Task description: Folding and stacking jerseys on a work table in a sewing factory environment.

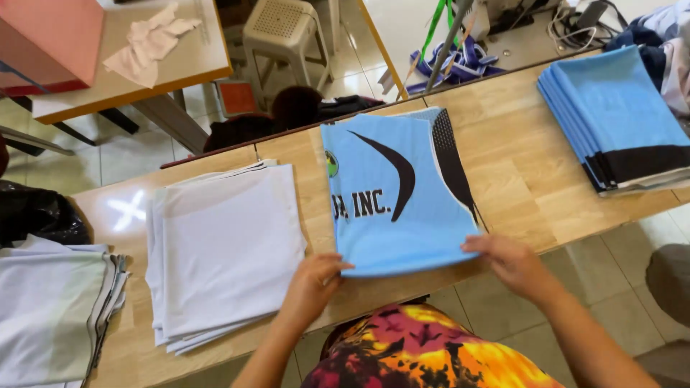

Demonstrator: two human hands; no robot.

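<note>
Pale wooden boards of the long table (532, 179) run across a tiled workroom floor. My left hand (314, 282) pinches the near left corner of the folded light-blue jersey cloth with black curved print (399, 194), fingers curled closed on its hem; my right hand (512, 260) lies on the near right corner, fingers bent over the edge, gripping it loosely. The cloth lies flat at the table's near edge, hem slightly overhanging. Just left sits a stack of folded white fabric (226, 248); well right, a pile of blue panels with black bands (618, 118). I judge the slippery layers could slide apart or droop off the edge if my corners pull unevenly.
</note>
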